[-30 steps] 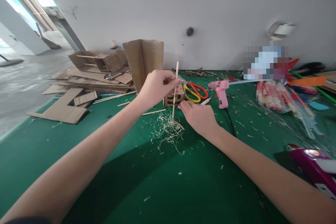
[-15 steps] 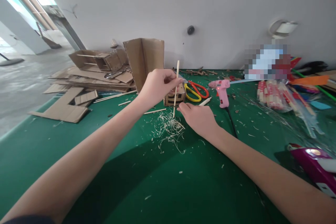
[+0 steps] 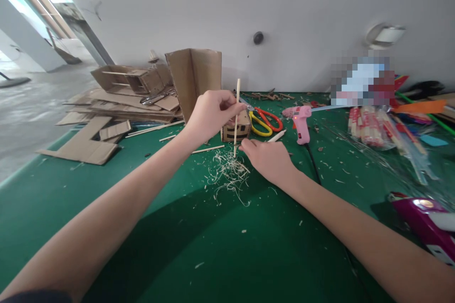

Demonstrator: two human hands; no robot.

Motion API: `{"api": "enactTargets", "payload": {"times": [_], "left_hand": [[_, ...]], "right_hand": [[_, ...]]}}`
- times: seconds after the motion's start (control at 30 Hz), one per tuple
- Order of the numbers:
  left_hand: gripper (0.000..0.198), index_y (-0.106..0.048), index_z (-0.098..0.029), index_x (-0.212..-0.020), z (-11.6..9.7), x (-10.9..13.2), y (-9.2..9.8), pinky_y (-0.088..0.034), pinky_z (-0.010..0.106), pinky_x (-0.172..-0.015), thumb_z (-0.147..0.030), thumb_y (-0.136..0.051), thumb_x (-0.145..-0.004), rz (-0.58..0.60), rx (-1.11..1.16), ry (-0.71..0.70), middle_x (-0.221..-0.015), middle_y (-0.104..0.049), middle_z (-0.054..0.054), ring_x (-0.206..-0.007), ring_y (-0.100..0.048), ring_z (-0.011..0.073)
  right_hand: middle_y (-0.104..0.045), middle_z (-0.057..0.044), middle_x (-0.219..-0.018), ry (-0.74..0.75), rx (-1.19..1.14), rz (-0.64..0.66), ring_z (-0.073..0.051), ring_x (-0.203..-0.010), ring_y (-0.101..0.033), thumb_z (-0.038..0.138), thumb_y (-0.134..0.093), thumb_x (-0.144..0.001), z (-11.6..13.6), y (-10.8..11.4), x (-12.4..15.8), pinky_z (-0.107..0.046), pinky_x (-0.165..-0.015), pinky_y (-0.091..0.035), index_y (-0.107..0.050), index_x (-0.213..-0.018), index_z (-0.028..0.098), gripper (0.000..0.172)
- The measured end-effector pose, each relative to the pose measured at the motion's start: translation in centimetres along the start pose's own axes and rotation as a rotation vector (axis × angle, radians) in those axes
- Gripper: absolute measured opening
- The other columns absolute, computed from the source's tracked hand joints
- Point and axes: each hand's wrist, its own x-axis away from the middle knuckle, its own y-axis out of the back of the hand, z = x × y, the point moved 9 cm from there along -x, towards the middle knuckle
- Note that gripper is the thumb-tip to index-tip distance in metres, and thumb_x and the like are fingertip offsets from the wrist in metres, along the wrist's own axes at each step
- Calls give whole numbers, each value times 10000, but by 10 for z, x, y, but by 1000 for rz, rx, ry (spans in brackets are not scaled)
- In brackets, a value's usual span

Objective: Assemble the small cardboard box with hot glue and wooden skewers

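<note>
My left hand (image 3: 218, 110) pinches a thin wooden stick (image 3: 238, 92) near its upper part. The stick stands almost upright, its lower end at a heap of curled wood shavings (image 3: 231, 170) on the green table (image 3: 170, 246). Low beside the stick, my right hand (image 3: 267, 157) is closed, thumb and finger pressed together close to it. Something small and dark shows at those fingertips, too little to name. A pale, pointed piece (image 3: 277, 136) sticks out behind this hand; whether the hand holds it I cannot tell. Just behind the stick sits a small cardboard box (image 3: 242, 130).
Scissors (image 3: 266, 122) with red and yellow handles lie behind my right hand. Right of them is a pink glue gun (image 3: 301, 123) with a black cord. Cardboard pieces (image 3: 88, 139) and a folded cardboard panel (image 3: 202, 73) stand left. Bundled sticks (image 3: 368, 128) and a magenta device (image 3: 419, 220) are right.
The stick has come slightly more upright, its top shifting a little left with my left hand. My right hand keeps nearly the same place. The whole view has shifted slightly.
</note>
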Motion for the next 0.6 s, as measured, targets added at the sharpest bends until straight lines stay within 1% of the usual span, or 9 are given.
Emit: {"api": "enactTargets", "payload": {"times": [0.07,0.1,0.17,0.23,0.3,0.4,0.47,0.53,0.6], "left_hand": [[266,-578,-161,-631,2,0,0,-551,211,-553,-308,-628,-847,3,18,19,-603,-670,7,-554,-672,117],[263,-576,-163,-633,2,0,0,-550,213,-555,-305,-628,-847,2,26,17,-603,-669,6,-554,-671,116],[253,-573,-168,-638,0,0,-1,-547,224,-562,-304,-636,-841,3,27,2,-601,-667,6,-553,-669,119],[251,-567,-171,-638,-1,1,-2,-545,241,-574,-310,-650,-831,8,6,-9,-594,-663,7,-555,-668,126],[267,-554,-173,-631,-1,1,-1,-540,251,-585,-323,-657,-827,5,-16,-11,-584,-653,5,-556,-667,131],[287,-522,-177,-628,0,1,1,-531,236,-569,-330,-644,-838,-3,-9,4,-590,-649,1,-557,-669,127],[294,-509,-178,-624,0,1,2,-524,223,-553,-327,-639,-841,-1,-3,6,-593,-649,3,-561,-671,126],[297,-510,-176,-613,-1,1,2,-523,219,-544,-320,-638,-838,1,-2,0,-589,-645,5,-562,-672,129],[299,-515,-172,-601,-4,1,2,-525,217,-542,-310,-630,-840,1,2,-5,-590,-644,5,-563,-672,130]], "right_hand": [[-666,-27,-675,57,-19,67,-127,-504,-537,362,-288,-1014,6,-6,2,-296,-482,-125,-609,-868,182,395],[-664,-27,-667,72,-23,80,-128,-506,-538,372,-295,-1012,7,-6,2,-296,-482,-128,-610,-864,182,397],[-669,-32,-680,60,-11,44,-129,-518,-547,381,-268,-1017,6,0,1,-295,-480,-127,-613,-873,180,424],[-679,-41,-713,4,15,-35,-131,-530,-555,373,-232,-1024,1,9,-2,-297,-478,-120,-616,-892,181,449],[-683,-40,-722,-12,23,-62,-130,-526,-551,363,-239,-1023,0,10,-3,-298,-479,-115,-617,-898,184,437],[-660,-21,-649,37,16,16,-124,-484,-523,364,-317,-1008,5,-1,0,-296,-482,-112,-619,-858,190,380],[-652,-13,-628,61,24,35,-125,-483,-529,366,-342,-1003,6,-4,1,-292,-480,-116,-623,-844,189,368],[-671,-19,-670,56,35,-15,-128,-519,-557,375,-324,-1007,3,3,0,-289,-477,-116,-631,-859,187,389],[-691,-26,-727,16,47,-88,-131,-569,-584,370,-287,-1016,-5,12,-3,-288,-477,-114,-639,-885,188,417]]}}
